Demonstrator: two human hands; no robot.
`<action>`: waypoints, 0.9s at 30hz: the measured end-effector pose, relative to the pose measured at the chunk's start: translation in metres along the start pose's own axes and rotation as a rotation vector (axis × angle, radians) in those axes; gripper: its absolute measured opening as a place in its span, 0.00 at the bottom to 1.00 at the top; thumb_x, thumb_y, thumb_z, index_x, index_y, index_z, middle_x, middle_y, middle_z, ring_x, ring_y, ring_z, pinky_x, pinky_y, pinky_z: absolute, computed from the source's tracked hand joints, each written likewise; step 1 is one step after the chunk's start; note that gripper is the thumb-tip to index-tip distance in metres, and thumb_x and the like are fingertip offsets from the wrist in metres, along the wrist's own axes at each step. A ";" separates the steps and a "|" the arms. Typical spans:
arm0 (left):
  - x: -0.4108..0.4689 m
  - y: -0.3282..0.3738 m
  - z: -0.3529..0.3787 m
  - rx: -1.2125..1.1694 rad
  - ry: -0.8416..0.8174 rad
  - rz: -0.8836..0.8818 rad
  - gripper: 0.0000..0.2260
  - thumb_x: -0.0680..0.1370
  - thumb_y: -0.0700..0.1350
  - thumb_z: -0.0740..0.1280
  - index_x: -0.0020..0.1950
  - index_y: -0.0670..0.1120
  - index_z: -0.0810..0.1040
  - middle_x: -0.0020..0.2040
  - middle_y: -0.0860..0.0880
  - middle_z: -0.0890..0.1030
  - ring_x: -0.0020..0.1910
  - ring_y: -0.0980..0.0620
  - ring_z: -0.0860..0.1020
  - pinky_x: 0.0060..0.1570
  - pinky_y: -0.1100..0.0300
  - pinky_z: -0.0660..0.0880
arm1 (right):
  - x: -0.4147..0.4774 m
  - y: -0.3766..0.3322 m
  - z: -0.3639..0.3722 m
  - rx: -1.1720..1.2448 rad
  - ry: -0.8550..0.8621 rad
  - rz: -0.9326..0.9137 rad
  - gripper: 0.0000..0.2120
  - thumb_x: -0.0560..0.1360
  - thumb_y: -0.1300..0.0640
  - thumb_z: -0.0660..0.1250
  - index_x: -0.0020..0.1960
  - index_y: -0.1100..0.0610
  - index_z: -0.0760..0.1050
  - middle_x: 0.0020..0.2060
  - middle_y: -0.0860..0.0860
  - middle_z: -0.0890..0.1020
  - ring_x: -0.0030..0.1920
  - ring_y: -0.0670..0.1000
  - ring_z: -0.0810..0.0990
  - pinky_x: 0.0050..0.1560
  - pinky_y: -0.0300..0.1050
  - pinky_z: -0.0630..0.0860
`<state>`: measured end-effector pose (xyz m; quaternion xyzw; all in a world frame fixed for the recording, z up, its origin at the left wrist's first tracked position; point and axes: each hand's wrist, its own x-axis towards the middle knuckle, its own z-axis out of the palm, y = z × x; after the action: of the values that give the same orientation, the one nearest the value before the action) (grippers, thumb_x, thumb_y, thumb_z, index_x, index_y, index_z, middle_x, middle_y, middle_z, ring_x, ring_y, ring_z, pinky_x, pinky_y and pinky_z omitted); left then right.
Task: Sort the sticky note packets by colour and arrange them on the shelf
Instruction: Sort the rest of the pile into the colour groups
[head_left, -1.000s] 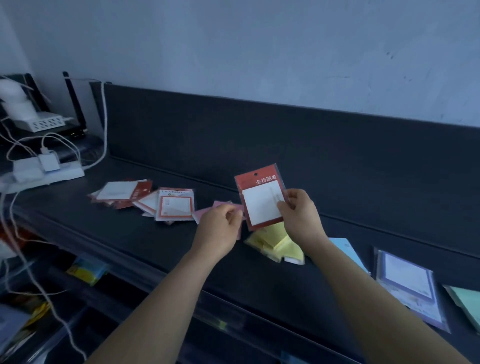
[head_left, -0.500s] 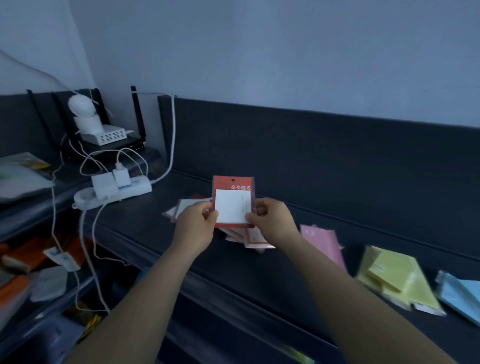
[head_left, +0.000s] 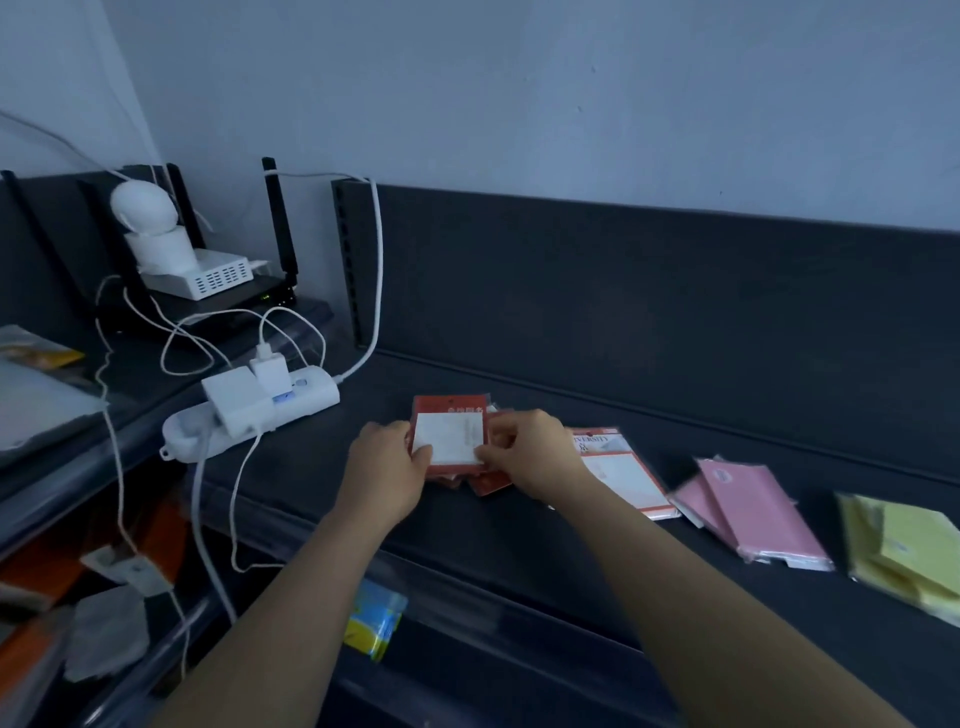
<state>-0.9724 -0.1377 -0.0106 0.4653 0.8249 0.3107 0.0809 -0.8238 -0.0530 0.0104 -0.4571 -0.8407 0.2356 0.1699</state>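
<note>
On the dark shelf (head_left: 519, 551), left of centre, I'm holding one red packet (head_left: 449, 436) by its side edges. My left hand (head_left: 387, 467) pinches the left edge and my right hand (head_left: 530, 452) the right, fingers curled onto it. It's over more red packets (head_left: 488, 483); can't tell if touching. Rightward lie a red-bordered packet (head_left: 623, 478), pink packets (head_left: 753, 509) and yellow packets (head_left: 904, 545). A white power strip (head_left: 249, 415) is to the left.

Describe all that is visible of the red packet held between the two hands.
The red packet is flat, with a large white pad on its front and pale print on its red header. The left hand and right hand pinch its side edges, just over other red packets on the dark shelf.
</note>
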 end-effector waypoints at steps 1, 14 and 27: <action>-0.001 0.001 -0.001 0.045 0.018 0.013 0.08 0.78 0.47 0.66 0.50 0.43 0.78 0.49 0.43 0.77 0.51 0.43 0.76 0.49 0.53 0.73 | 0.000 0.000 0.001 -0.014 0.035 -0.007 0.15 0.73 0.50 0.69 0.30 0.47 0.69 0.31 0.44 0.74 0.41 0.51 0.74 0.53 0.50 0.70; -0.025 0.076 0.019 0.096 0.141 0.440 0.15 0.79 0.48 0.64 0.64 0.47 0.78 0.59 0.48 0.80 0.57 0.45 0.74 0.55 0.54 0.70 | -0.053 0.049 -0.054 -0.153 0.301 -0.002 0.18 0.78 0.54 0.62 0.67 0.55 0.73 0.64 0.50 0.77 0.64 0.53 0.73 0.63 0.43 0.66; -0.106 0.224 0.103 0.017 0.003 0.668 0.15 0.80 0.49 0.62 0.65 0.48 0.77 0.59 0.48 0.80 0.56 0.46 0.75 0.56 0.54 0.71 | -0.174 0.177 -0.154 -0.259 0.492 0.172 0.16 0.76 0.56 0.64 0.62 0.60 0.77 0.58 0.54 0.80 0.59 0.58 0.77 0.60 0.49 0.70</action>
<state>-0.7091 -0.0958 0.0229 0.7102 0.6295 0.3137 -0.0304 -0.5339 -0.0804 0.0287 -0.5879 -0.7555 0.0218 0.2883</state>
